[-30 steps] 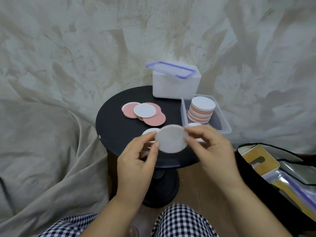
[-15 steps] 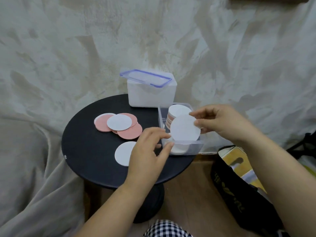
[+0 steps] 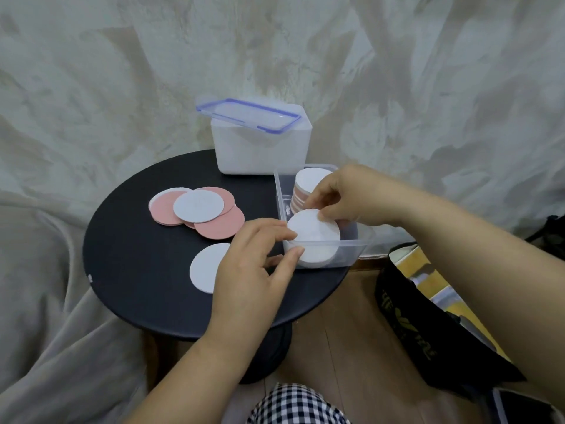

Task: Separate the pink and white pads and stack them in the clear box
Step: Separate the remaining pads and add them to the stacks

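Observation:
The clear box [image 3: 354,252] stands at the right edge of the round black table [image 3: 131,270]. At its far end is a stack of pink and white pads [image 3: 305,186]. My right hand [image 3: 345,197] pinches a white pad [image 3: 315,229] by its far edge, just over a white stack [image 3: 318,255] at the box's near end. My left hand [image 3: 253,264] hovers beside the box's near left corner, fingers loosely curled, fingertips at the white pad's left edge. A loose pile of pink and white pads [image 3: 198,211] and a single white pad [image 3: 204,267] lie on the table.
A white tub [image 3: 263,148] with a blue-rimmed clear lid [image 3: 247,116] laid across it stands behind the box. A black bag [image 3: 428,332] with yellow contents sits on the wooden floor at right. Beige cloth drapes the left side and the wall behind.
My right hand has lowered the white pad from above the box down onto the near white stack. My left hand has moved closer to the box's corner.

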Tool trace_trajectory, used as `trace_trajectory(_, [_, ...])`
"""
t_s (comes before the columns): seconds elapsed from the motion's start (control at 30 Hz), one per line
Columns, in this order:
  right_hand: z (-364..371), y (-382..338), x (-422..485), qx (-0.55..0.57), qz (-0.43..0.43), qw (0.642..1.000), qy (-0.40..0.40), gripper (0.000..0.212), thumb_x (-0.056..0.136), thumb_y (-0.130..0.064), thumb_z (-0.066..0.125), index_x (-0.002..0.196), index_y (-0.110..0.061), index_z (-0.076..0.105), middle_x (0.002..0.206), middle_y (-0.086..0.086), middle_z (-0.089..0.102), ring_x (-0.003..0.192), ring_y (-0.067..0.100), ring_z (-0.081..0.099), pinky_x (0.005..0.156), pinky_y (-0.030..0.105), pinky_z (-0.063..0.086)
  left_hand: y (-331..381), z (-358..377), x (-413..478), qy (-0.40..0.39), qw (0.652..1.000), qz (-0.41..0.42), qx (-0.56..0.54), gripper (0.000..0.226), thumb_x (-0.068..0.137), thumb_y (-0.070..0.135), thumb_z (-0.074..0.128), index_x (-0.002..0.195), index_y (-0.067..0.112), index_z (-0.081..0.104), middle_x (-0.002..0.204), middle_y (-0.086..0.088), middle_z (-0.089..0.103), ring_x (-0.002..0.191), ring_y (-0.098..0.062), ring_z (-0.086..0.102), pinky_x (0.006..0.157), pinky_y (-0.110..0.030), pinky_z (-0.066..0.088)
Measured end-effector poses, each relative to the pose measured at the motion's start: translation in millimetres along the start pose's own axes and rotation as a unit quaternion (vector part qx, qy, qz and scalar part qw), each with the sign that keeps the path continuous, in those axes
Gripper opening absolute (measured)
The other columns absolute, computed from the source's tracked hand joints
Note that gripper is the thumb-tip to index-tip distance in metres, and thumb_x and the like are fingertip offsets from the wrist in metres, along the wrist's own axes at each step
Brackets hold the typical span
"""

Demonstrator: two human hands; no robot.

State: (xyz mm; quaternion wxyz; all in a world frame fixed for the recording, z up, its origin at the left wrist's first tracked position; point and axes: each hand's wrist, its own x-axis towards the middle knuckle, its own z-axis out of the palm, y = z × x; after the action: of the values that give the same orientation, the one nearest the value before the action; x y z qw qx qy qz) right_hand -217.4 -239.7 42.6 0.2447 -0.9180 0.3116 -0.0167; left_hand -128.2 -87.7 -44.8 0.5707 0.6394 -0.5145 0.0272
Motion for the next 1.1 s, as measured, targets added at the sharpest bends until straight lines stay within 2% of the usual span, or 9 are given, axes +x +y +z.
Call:
trace_trajectory(0.2, [4.6,-4.9,1.1,-0.099,-0.004,0.995,-0.007,0.026,0.085,-0.011,0.061,0.105,-0.026,0.068,0.102,-0.005,0.067,0.086,0.011,0.057,0.063,0.014,0.041,0.6,0.2,-0.2,-0.002,1.000,0.002,-0.002,0.015,0.081,0.018,0.063,0.094,0.013,0.066,0.101,0.007,0.056,0.100,0.003,0.052,0.070,-0.008,0.050])
trace_trajectory(0.27, [5.4,-6.8,2.0,-0.130,-0.008,0.991,-0.015,0.027,0.086,-0.012,0.060,0.108,-0.025,0.067,0.105,-0.005,0.067,0.086,0.009,0.055,0.060,0.015,0.039,0.8,-0.2,-0.3,-0.003,1.000,0.004,0.002,0.015,0.081,0.018,0.063,0.094,0.012,0.066,0.101,0.008,0.055,0.100,0.003,0.052,0.070,-0.007,0.049])
trace_trajectory(0.4, [6.7,-8.6,3.2,-0.169,-0.005,0.985,-0.019,0.026,0.085,-0.017,0.062,0.111,-0.023,0.066,0.109,-0.004,0.067,0.091,0.011,0.055,0.073,0.015,0.037,1.5,-0.4,-0.2,-0.004,1.000,0.007,0.003,0.015,0.081,0.016,0.063,0.094,0.011,0.067,0.101,0.008,0.055,0.099,0.004,0.051,0.069,-0.003,0.046])
trace_trajectory(0.5, [7.4,-9.0,3.4,-0.194,0.000,0.981,-0.030,0.027,0.084,-0.023,0.065,0.110,-0.022,0.066,0.108,-0.005,0.067,0.087,0.009,0.051,0.073,0.019,0.036,1.2,-0.1,0.2,-0.007,1.000,0.008,0.008,0.014,0.081,0.016,0.063,0.094,0.011,0.067,0.100,0.008,0.055,0.099,0.005,0.050,0.069,-0.002,0.045])
trace_trajectory(0.63, [8.6,-11.7,3.3,-0.201,0.013,0.978,-0.050,0.029,0.083,-0.029,0.066,0.112,-0.027,0.066,0.109,-0.006,0.067,0.099,0.014,0.058,0.085,0.027,0.047,0.8,-0.6,-0.3,-0.007,1.000,0.006,0.010,0.015,0.081,0.018,0.062,0.094,0.011,0.067,0.101,0.010,0.054,0.098,0.005,0.051,0.069,-0.003,0.046])
trace_trajectory(0.77, [9.4,-14.5,1.3,-0.212,0.014,0.976,-0.050,0.030,0.083,-0.029,0.065,0.113,-0.028,0.065,0.110,-0.006,0.067,0.100,0.016,0.058,0.088,0.031,0.048,0.4,-1.5,-1.2,-0.013,1.000,0.004,0.012,0.015,0.082,0.019,0.062,0.094,0.012,0.067,0.101,0.011,0.054,0.099,0.004,0.051,0.069,-0.003,0.046])
trace_trajectory(0.9, [9.9,-16.2,-2.3,-0.217,0.006,0.976,-0.030,0.027,0.081,-0.026,0.066,0.109,-0.024,0.067,0.107,-0.002,0.068,0.098,0.018,0.060,0.086,0.035,0.050,0.9,-4.6,-2.4,-0.015,1.000,-0.017,-0.010,0.018,0.083,0.017,0.061,0.100,0.015,0.065,0.101,0.010,0.059,0.099,0.003,0.053,0.071,-0.008,0.049])
trace_trajectory(1.0, [8.8,-19.5,-8.6,-0.225,-0.026,0.974,0.009,0.026,0.083,-0.023,0.064,0.105,-0.010,0.068,0.104,0.009,0.068,0.091,0.025,0.061,0.080,0.034,0.050,-1.6,-15.8,-5.5,-0.002,1.000,-0.016,0.022,0.020,0.083,0.024,0.060,0.101,0.019,0.065,0.101,0.013,0.061,0.096,0.002,0.055,0.077,-0.012,0.048])
trace_trajectory(1.1, [4.9,-24.0,-16.4,-0.181,-0.060,0.979,0.072,0.020,0.087,-0.030,0.061,0.101,-0.019,0.069,0.098,-0.004,0.068,0.076,0.011,0.052,0.068,0.024,0.043,-12.5,-36.1,-10.1,0.005,0.995,-0.002,0.098,0.025,0.082,0.030,0.051,0.096,0.018,0.068,0.103,0.008,0.064,0.097,-0.001,0.055,0.085,-0.013,0.041])
